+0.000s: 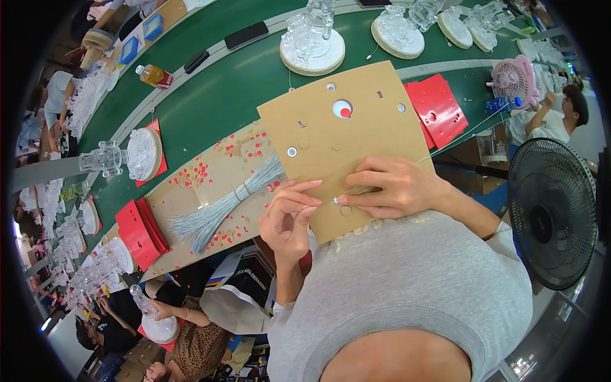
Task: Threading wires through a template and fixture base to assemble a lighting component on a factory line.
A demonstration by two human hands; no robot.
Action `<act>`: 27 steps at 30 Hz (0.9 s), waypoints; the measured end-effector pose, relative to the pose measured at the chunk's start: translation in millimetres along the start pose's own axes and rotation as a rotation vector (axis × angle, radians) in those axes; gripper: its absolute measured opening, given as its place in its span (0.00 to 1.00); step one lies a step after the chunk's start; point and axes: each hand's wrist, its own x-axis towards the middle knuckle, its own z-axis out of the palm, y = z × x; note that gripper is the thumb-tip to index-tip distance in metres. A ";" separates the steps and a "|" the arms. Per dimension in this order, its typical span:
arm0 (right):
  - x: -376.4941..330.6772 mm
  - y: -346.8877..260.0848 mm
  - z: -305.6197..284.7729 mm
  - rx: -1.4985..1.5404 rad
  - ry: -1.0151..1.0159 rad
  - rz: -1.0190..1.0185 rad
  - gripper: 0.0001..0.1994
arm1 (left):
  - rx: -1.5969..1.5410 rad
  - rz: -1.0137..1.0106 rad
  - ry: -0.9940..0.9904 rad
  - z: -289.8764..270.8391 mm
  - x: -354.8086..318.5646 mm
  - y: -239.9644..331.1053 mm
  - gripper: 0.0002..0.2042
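Note:
A brown cardboard sheet with several punched holes is held up against my grey shirt. My right hand lies on its lower right part, thumb and fingers pinched on a thin wire strand. A small whitish piece shows at the fingertips, over the card. My left hand is at the sheet's lower left edge, fingers apart, the index tip near that whitish piece. I see nothing held in it. Left of the sheet, a tied bundle of silvery wires lies on a cardboard-covered work surface.
Red and tan paper dots litter the work surface. Red card stacks lie left and right. Clear plastic assemblies on white round bases stand on the green conveyor. A black fan is close at right. Other people sit nearby.

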 end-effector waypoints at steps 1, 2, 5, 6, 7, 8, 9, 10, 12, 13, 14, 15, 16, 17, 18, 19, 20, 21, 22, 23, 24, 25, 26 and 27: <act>0.5 -0.6 0.7 -0.011 -0.002 -0.007 0.21 | 0.012 0.003 -0.003 -0.7 2.3 0.5 0.04; 1.0 -1.3 1.3 -0.023 -0.004 -0.015 0.21 | 0.013 0.011 -0.009 -1.3 5.9 1.7 0.04; -0.3 0.4 3.6 -0.034 0.022 -0.036 0.20 | 0.031 0.014 -0.060 -3.8 24.7 -0.8 0.05; -1.6 -1.6 4.7 -0.046 0.031 -0.029 0.20 | 0.190 0.044 -0.161 -6.9 34.1 -4.5 0.05; 0.6 -5.1 6.9 -0.036 0.018 -0.045 0.19 | 0.359 0.075 -0.253 -9.8 40.0 -4.1 0.05; 2.1 -8.1 8.6 -0.027 0.005 -0.059 0.18 | 0.363 0.082 -0.260 -5.3 41.5 -2.8 0.05; 3.0 -10.3 9.9 -0.030 0.014 -0.056 0.18 | 0.550 0.086 -0.182 2.5 41.2 -1.6 0.07; 3.8 -11.2 8.7 -0.003 0.012 -0.040 0.16 | 0.731 0.092 -0.097 8.6 42.6 -0.9 0.12; 0.9 -13.1 3.3 0.022 0.014 -0.017 0.14 | 0.563 -0.017 -0.082 7.7 44.7 -10.4 0.20; -4.9 -12.4 -0.4 -0.005 0.105 -0.008 0.11 | 0.399 -0.136 -0.058 7.2 43.6 -16.8 0.27; -12.9 -12.9 -4.9 -0.032 0.197 -0.001 0.09 | 0.402 -0.140 -0.059 7.8 42.8 -14.1 0.27; -30.0 -9.6 -12.5 -0.082 0.299 0.068 0.07 | 0.235 -0.233 -0.057 8.0 41.7 -9.0 0.32; -55.0 -8.2 -24.0 -0.140 0.402 0.143 0.10 | 0.064 -0.322 -0.062 9.5 39.7 -5.2 0.36; -84.4 -7.5 -22.5 -0.070 0.661 0.357 0.13 | 0.060 -0.325 -0.076 11.6 36.8 -4.4 0.36; -119.7 -4.1 -13.6 -0.004 0.922 0.574 0.17 | 0.078 -0.324 -0.057 14.2 34.6 -4.6 0.37; -163.3 12.8 -7.5 0.186 1.065 0.746 0.19 | 0.103 -0.318 -0.035 14.9 32.9 -1.8 0.37; -169.1 20.1 -13.0 0.383 1.205 0.917 0.24 | 0.097 -0.316 -0.056 15.7 30.8 -0.8 0.37; -167.5 21.7 -8.2 0.471 1.318 1.047 0.26 | 0.125 -0.306 -0.043 15.9 28.9 1.6 0.38; -127.6 17.1 -14.8 0.572 1.422 1.175 0.30 | 0.158 -0.298 -0.021 15.8 26.3 3.9 0.39; -107.5 14.7 -24.6 0.588 1.319 1.154 0.35 | 0.149 -0.297 -0.029 14.3 26.1 8.8 0.39; -98.2 18.5 -27.8 0.616 1.346 1.053 0.34 | 0.547 -0.077 0.034 14.9 27.3 15.0 0.39; -86.2 11.4 -44.7 0.567 1.369 0.992 0.33 | 0.899 0.163 0.085 22.3 36.4 22.3 0.39; -75.8 21.8 -47.6 0.611 1.398 0.884 0.32 | 0.906 0.170 0.082 27.4 41.8 27.6 0.39; -69.2 27.2 -57.2 0.600 1.386 0.827 0.30 | 0.876 0.270 -0.196 37.7 50.0 32.6 0.39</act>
